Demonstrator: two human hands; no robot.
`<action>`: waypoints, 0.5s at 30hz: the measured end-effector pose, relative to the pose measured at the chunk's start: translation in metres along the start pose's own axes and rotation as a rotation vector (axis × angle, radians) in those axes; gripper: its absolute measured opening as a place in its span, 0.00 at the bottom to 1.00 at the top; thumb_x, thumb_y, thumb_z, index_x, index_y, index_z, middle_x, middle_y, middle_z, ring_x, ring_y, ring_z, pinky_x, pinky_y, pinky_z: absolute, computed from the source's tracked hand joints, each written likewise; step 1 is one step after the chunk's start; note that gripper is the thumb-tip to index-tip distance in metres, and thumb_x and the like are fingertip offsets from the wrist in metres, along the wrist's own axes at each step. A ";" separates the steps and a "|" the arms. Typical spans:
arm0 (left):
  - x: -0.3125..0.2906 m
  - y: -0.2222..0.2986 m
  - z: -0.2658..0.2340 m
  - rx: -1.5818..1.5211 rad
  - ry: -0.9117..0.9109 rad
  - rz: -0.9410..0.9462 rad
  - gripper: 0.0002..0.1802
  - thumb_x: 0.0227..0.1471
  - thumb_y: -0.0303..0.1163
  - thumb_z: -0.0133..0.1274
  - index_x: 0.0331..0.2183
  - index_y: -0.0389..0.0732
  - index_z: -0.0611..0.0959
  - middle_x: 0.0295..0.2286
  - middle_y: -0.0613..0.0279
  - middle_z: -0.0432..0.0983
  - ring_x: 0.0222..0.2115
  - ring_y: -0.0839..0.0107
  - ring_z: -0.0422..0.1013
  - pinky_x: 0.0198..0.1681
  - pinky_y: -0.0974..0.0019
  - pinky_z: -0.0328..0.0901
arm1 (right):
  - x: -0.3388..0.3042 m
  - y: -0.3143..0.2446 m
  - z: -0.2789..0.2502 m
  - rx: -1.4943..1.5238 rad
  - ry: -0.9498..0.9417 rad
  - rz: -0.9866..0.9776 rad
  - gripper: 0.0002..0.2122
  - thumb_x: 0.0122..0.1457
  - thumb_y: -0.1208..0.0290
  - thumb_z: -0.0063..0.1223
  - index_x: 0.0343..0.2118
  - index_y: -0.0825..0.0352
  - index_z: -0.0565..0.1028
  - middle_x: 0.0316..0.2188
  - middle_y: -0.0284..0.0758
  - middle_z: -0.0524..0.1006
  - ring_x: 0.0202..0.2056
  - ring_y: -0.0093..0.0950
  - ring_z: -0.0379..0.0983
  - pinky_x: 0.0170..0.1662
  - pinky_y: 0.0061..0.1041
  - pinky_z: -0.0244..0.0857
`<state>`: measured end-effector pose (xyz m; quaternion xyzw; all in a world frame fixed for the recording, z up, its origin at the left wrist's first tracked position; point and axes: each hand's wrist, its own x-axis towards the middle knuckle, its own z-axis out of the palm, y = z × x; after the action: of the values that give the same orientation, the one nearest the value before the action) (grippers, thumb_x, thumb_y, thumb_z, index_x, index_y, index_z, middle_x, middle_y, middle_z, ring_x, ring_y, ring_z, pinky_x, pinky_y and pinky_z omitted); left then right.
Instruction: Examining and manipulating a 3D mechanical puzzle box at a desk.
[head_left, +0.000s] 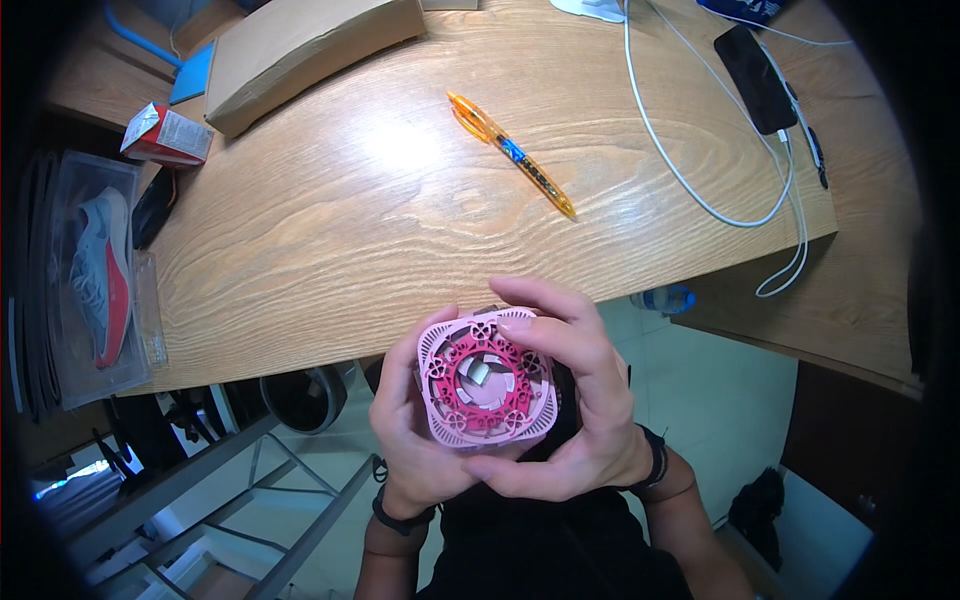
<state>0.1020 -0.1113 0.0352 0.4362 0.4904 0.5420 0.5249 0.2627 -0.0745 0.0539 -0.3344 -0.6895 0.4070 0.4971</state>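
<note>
A pink, rounded-square box [487,428] is held just off the table's near edge, its top facing up. That top has a lacy openwork border, a darker pink ring and a round window with pale pieces showing inside. Around its left side and underneath curls my left hand [412,440], most of those fingers hidden by the box. My right hand [590,400] grips it from the right, with a fingertip resting on the top face and the thumb stretched below the near edge. Both wrists wear dark bands.
On the wooden table [330,260] lies an orange pen [515,155]. A cardboard box [310,60], a red-and-white carton [167,136] and a clear case with a shoe [105,275] stand left. A phone [755,80] and white cable [665,165] lie right. A bottle [665,299] shows below.
</note>
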 end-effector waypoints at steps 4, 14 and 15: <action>-0.001 -0.002 0.003 0.052 0.069 0.036 0.63 0.25 0.40 0.83 0.61 0.30 0.68 0.49 0.51 0.77 0.50 0.63 0.76 0.58 0.59 0.70 | -0.004 -0.002 0.013 -0.005 0.079 0.006 0.44 0.40 0.65 0.81 0.62 0.67 0.67 0.58 0.56 0.67 0.55 0.46 0.71 0.56 0.38 0.69; -0.002 -0.009 -0.001 0.130 0.062 0.177 0.62 0.26 0.39 0.82 0.61 0.30 0.69 0.51 0.51 0.75 0.52 0.64 0.74 0.59 0.60 0.68 | -0.010 0.008 0.023 0.019 0.160 0.003 0.43 0.41 0.65 0.80 0.60 0.66 0.66 0.58 0.53 0.72 0.57 0.45 0.71 0.59 0.41 0.65; -0.002 -0.010 -0.001 0.130 0.065 0.178 0.62 0.26 0.39 0.82 0.61 0.30 0.69 0.51 0.51 0.75 0.52 0.64 0.74 0.59 0.60 0.68 | -0.010 0.009 0.023 0.064 0.164 -0.004 0.42 0.41 0.65 0.80 0.60 0.66 0.65 0.58 0.53 0.72 0.57 0.46 0.71 0.59 0.40 0.65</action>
<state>0.1023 -0.1139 0.0249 0.4935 0.5007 0.5673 0.4289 0.2435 -0.0839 0.0374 -0.3492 -0.6336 0.3992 0.5632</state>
